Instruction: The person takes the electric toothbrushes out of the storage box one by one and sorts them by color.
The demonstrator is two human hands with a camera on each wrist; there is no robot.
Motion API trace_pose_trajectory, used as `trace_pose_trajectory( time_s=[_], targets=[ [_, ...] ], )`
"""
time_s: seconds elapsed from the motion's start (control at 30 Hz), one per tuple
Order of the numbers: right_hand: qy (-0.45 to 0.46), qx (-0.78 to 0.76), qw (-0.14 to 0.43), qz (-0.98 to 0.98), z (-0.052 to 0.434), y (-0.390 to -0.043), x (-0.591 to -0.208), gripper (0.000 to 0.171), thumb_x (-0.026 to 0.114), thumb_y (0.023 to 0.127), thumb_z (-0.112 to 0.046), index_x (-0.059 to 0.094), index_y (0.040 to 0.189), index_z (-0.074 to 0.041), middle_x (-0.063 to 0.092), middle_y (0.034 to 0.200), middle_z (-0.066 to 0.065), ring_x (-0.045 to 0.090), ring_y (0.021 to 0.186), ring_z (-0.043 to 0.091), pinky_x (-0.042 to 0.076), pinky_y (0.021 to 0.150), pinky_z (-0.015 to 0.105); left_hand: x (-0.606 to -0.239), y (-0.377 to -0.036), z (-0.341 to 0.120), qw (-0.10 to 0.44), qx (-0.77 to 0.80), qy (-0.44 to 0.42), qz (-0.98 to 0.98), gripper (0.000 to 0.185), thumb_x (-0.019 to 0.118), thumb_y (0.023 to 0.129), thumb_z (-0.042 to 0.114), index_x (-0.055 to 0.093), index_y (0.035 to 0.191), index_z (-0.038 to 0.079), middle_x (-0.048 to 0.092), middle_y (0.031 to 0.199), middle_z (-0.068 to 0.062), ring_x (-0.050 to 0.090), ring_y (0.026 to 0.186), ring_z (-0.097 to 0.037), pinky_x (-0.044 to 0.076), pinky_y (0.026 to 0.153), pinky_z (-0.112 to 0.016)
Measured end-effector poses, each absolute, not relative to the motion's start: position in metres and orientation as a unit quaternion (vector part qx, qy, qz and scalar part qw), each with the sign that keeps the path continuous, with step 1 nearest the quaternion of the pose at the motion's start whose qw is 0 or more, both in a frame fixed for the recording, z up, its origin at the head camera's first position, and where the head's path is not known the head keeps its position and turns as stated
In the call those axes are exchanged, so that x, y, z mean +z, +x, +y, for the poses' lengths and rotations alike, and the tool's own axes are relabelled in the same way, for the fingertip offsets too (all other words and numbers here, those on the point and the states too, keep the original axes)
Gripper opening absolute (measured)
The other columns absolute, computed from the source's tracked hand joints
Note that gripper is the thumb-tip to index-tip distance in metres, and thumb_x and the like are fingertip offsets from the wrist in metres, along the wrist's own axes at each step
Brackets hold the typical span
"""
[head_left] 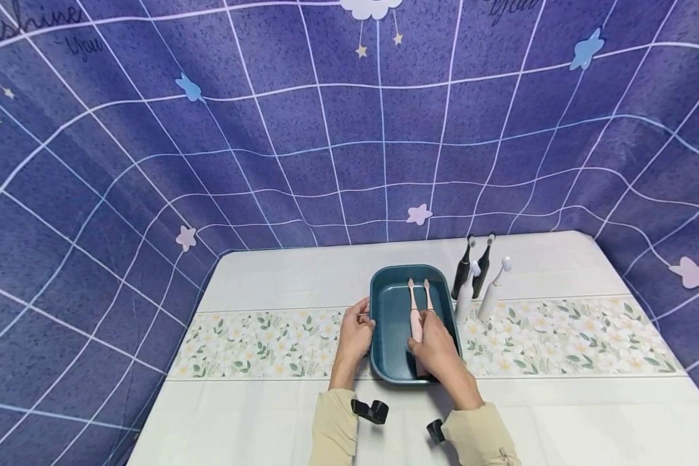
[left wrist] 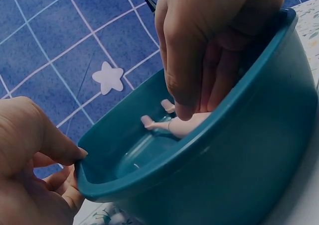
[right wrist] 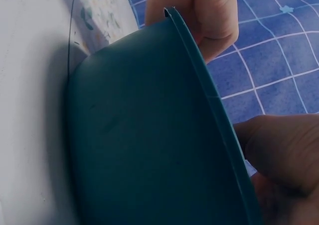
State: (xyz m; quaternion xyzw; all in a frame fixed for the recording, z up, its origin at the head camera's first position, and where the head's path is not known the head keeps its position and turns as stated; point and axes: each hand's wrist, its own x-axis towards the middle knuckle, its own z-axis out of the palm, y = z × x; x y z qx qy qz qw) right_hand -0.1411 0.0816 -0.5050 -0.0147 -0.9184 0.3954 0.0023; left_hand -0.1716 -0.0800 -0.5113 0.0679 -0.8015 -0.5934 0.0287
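Head view: left hand [head_left: 356, 334] pinches the basin [head_left: 384, 362] rim; right hand [head_left: 437, 349] inside it, fingers curled on two pink toothbrushes [head_left: 415, 310].

Left wrist view: brushes lie on the basin floor.

Right wrist view: basin wall only.

Risk (my judgement): lifting could jolt the basin toward the standing toothbrushes [head_left: 472, 285] just right of it.

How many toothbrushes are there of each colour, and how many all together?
Pink toothbrushes, lying in the teal tub under the right hand: 2
Black toothbrushes, standing on the table beside the tub: 2
White toothbrushes, standing beside the black ones: 2
Total: 6 toothbrushes
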Motion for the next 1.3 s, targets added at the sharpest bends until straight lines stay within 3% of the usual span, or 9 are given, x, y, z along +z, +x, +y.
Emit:
trace_pose_trajectory(
  time_s=[0.47, 1.3],
  targets=[
    [0.022, 0.38, -0.073, -0.922, 0.079, -0.149, -0.501, 0.056, 0.072, 0.078, -0.007, 0.048, 0.127, 0.007, 0.063, 0.092, 0.012, 0.06, 0.084, 0.024, 0.049, 0.078, 0.044, -0.511, -0.17, -0.08, 0.022, -0.589, 0.071, -0.805, 0.049, 0.052, 0.085, -0.008, 0.055, 0.133, 0.003, 0.054, 0.115, -0.015, 0.051, 0.089, -0.018, 0.042, 0.078, -0.027],
    [0.035, 0.494, -0.119, -0.861, 0.063, -0.153, -0.508, 0.057, 0.07, 0.076, 0.0, 0.049, 0.129, 0.006, 0.064, 0.099, 0.012, 0.057, 0.083, 0.016, 0.048, 0.076, 0.033, -0.511, -0.17, -0.081, 0.013, -0.606, 0.066, -0.792, 0.05, 0.052, 0.086, -0.008, 0.052, 0.135, 0.001, 0.051, 0.118, -0.017, 0.049, 0.087, -0.016, 0.042, 0.076, -0.025]
  ],
)
